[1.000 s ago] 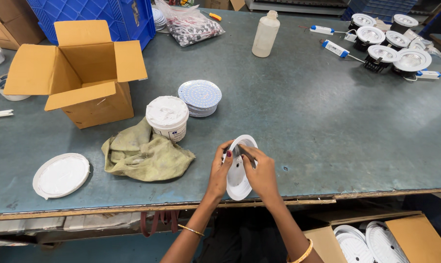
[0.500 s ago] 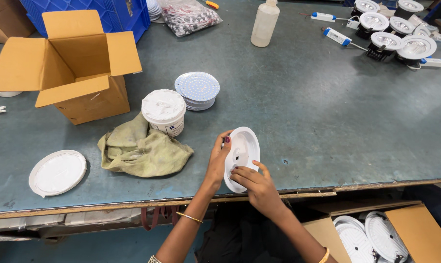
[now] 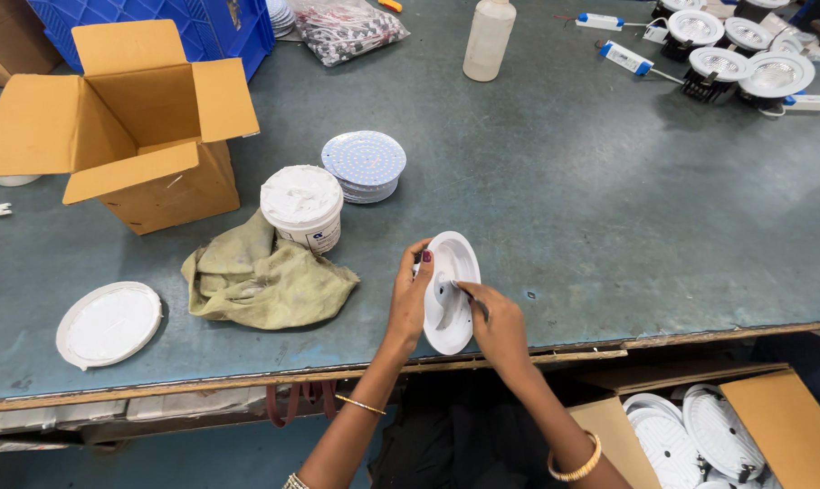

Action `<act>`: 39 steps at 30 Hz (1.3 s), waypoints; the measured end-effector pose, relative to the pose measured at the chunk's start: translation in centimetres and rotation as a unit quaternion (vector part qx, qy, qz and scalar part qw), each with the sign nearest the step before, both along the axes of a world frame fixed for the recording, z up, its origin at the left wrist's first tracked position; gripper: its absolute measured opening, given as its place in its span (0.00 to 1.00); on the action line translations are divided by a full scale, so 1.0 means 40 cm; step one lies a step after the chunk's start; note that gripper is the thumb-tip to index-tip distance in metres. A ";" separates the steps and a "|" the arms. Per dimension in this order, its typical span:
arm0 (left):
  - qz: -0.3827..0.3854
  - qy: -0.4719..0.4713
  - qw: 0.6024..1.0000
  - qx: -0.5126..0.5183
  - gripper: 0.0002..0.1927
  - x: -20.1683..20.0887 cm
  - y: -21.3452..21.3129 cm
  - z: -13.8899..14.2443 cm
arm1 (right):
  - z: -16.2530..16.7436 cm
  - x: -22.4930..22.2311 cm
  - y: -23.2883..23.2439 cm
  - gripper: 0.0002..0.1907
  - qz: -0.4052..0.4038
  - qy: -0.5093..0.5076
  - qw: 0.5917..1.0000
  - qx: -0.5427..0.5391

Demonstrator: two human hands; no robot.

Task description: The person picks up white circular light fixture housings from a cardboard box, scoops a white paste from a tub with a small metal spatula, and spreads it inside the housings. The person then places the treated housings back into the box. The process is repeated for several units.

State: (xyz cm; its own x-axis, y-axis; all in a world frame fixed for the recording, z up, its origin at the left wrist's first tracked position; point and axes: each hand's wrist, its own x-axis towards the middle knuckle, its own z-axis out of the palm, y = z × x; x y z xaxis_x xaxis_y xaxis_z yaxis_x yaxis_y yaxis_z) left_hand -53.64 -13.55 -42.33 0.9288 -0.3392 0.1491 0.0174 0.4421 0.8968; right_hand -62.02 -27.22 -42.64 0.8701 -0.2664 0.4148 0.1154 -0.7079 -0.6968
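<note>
Overhead, both hands hold a white disc (image 3: 452,290) above the grey-green workbench (image 3: 609,208).

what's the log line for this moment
left hand: holds white dish | right hand: works inside dish | nearby: tub, rag

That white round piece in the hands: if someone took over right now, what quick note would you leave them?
Left hand holds the white round housing on edge above the table's front edge.
Right hand works a thin tool inside it, seemingly spreading white paste.
Open paste tub, green rag and disc stack sit left of it.
Done: housing picked up. Left: I cannot tell how much coating remains.
</note>
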 end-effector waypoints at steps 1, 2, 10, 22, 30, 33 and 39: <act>0.005 -0.011 1.000 -0.004 0.24 -0.005 0.001 -0.002 | 0.004 -0.010 0.011 0.18 -0.006 0.011 1.000 -0.007; 0.011 -0.020 1.000 -0.008 0.24 -0.011 0.002 -0.003 | 0.007 -0.026 0.023 0.18 -0.012 0.023 1.000 -0.014; 0.073 -0.040 0.996 -0.008 0.25 -0.080 0.007 0.002 | 0.060 -0.109 0.137 0.16 -0.043 0.126 0.990 0.040; 0.072 -0.007 0.997 -0.017 0.25 -0.097 0.022 -0.009 | 0.077 0.013 0.044 0.14 -0.010 -0.004 0.999 0.036; 0.077 -0.048 0.996 -0.020 0.25 -0.099 0.028 -0.016 | 0.027 -0.140 0.123 0.17 0.036 0.022 0.999 0.012; 0.077 -0.039 0.996 -0.002 0.26 -0.104 0.032 -0.011 | 0.042 -0.119 0.089 0.15 0.006 0.041 0.998 0.037; 0.078 -0.048 0.996 -0.007 0.27 -0.112 0.032 0.004 | 0.028 0.038 0.065 0.13 -0.078 -0.079 0.994 0.000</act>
State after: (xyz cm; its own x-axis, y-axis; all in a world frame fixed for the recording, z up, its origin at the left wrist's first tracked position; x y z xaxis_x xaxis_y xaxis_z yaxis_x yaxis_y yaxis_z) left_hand -58.11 -12.29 -42.16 0.9512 -0.1894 0.2436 -0.1381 0.4446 0.8850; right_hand -60.49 -24.64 -41.54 0.7421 -0.3939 0.5424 0.1116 -0.7253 -0.6793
